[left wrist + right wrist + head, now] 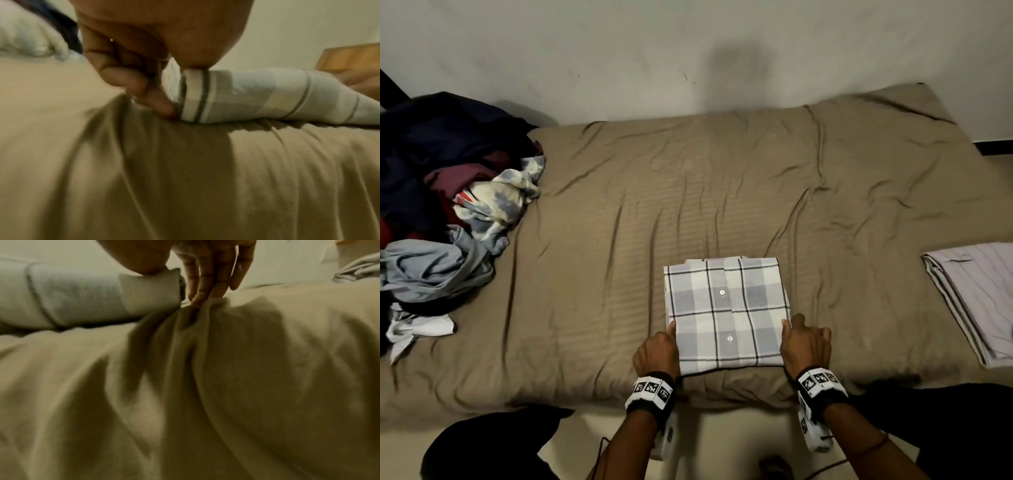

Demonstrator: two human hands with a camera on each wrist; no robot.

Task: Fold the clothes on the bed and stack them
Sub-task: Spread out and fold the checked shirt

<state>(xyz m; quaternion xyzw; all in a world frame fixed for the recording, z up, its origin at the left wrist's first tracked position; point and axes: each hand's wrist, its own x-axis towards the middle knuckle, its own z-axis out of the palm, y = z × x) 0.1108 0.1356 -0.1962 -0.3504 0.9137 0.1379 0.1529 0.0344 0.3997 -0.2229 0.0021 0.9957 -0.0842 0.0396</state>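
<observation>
The folded plaid shirt (726, 313) lies square on the bed (599, 240) between the hands, left hand (656, 349) and right hand (804, 346) each pinching a near side edge, with the folded striped garment (976, 298) off right, nearer the right hand.

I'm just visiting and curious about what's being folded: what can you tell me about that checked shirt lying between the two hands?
The plaid shirt is white and pale grey-blue with thin dark lines, in a soft woven-looking cloth. It is folded into a neat, thick rectangle, with two white buttons showing down the middle. It lies flat on the tan bedsheet near the front edge of the bed. The left hand holds its left side, thumb on top and fingers tucked at the edge; the right hand does likewise on the right side.
</observation>
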